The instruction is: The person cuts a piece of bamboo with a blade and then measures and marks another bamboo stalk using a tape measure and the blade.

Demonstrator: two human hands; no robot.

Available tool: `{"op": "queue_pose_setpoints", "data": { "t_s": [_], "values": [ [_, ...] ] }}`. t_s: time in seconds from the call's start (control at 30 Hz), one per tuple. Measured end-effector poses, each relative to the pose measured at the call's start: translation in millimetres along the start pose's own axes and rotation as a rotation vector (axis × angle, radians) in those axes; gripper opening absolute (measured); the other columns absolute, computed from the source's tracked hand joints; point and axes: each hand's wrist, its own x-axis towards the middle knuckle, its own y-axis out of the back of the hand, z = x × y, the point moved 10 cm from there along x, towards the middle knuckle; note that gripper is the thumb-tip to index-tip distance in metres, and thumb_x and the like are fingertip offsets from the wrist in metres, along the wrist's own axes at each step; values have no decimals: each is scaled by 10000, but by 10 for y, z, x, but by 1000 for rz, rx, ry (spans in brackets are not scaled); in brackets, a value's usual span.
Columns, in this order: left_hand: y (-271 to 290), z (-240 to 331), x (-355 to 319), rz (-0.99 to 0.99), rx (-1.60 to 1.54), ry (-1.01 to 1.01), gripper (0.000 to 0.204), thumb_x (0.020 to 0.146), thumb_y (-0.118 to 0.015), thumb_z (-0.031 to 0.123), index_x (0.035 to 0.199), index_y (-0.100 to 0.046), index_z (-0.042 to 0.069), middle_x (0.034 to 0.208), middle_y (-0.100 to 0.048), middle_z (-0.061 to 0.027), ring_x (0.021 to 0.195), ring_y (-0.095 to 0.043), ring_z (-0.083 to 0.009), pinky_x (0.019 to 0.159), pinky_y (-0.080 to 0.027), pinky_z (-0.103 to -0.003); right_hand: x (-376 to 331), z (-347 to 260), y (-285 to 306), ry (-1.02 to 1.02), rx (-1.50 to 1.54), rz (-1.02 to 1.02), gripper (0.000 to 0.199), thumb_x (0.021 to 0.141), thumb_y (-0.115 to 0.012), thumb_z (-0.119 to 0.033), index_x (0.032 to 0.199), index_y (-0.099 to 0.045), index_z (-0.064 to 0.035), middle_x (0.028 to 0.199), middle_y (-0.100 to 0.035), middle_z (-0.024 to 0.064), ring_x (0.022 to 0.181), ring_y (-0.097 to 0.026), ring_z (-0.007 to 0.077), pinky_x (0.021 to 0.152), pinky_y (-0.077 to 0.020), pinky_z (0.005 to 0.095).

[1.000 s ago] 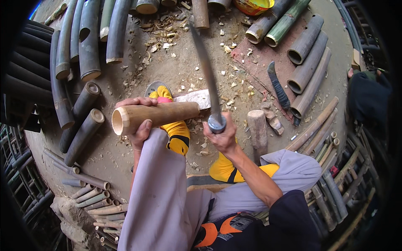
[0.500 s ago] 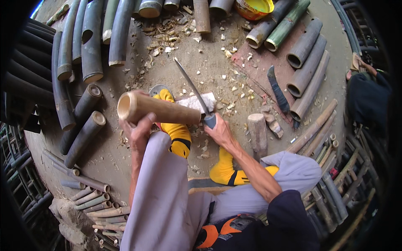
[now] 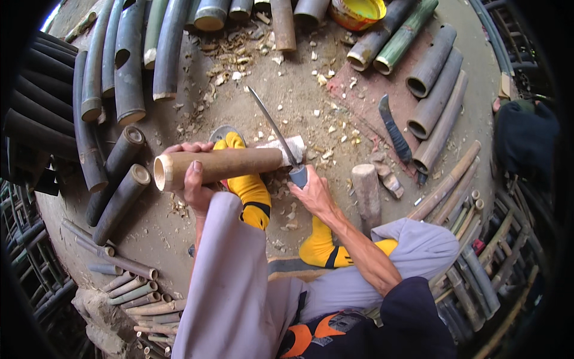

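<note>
A tan, peeled bamboo tube (image 3: 239,165) lies almost level across the front of me. My left hand (image 3: 192,182) wraps round it close to its open, pale-rimmed left end, thumb on the near side. In my right hand (image 3: 312,190) is a long knife (image 3: 268,116), gripped by its grey handle, its narrow blade pointing up and away to the left. The blade's base is right beside the tube's right end; whether they touch I cannot tell. Behind that end a whitish block (image 3: 293,146) rests near my yellow-socked foot (image 3: 248,188).
Dark bamboo tubes (image 3: 128,78) stand at the far left, with more bamboo tubes (image 3: 433,69) at right. A dark-wrapped tool (image 3: 394,128) and a short wooden post (image 3: 366,190) are to my right. Wood chips litter the ground. A yellow-red bowl (image 3: 357,12) sits far off; another person (image 3: 526,137) is at right.
The bamboo tube has shifted a little left and come closer to level. My left hand has turned with it, its fingers now showing over the far side. My right hand stays nearly still.
</note>
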Motion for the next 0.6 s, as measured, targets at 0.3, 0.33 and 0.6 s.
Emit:
{"op": "queue_pose_setpoints", "data": {
  "t_s": [0.3, 0.33, 0.6],
  "values": [
    [-165, 62, -47, -262, 5, -50, 551, 675, -673, 99, 1156, -412, 37, 907, -524, -126, 896, -548, -268, 888, -464, -459, -50, -70, -60, 103, -37, 57, 320, 792, -703, -175, 986, -521, 4, 761, -660, 160, 705, -677, 316, 589, -521, 363],
    [-204, 58, -51, -282, 34, -28, 559, 667, -689, 77, 1150, -412, 36, 911, -534, -130, 898, -548, -268, 896, -452, -463, -35, -99, -36, 93, -39, 34, 314, 797, -698, -182, 982, -524, 4, 766, -662, 157, 704, -678, 307, 587, -519, 364],
    [-354, 27, -48, -459, -20, 44, 576, 658, -726, 102, 1141, -416, 46, 910, -533, -129, 903, -546, -266, 896, -446, -470, -274, -420, 214, 354, 285, 189, 287, 776, -725, -129, 917, -505, -11, 734, -618, 91, 607, -612, 161, 518, -506, 292]
  ]
}}
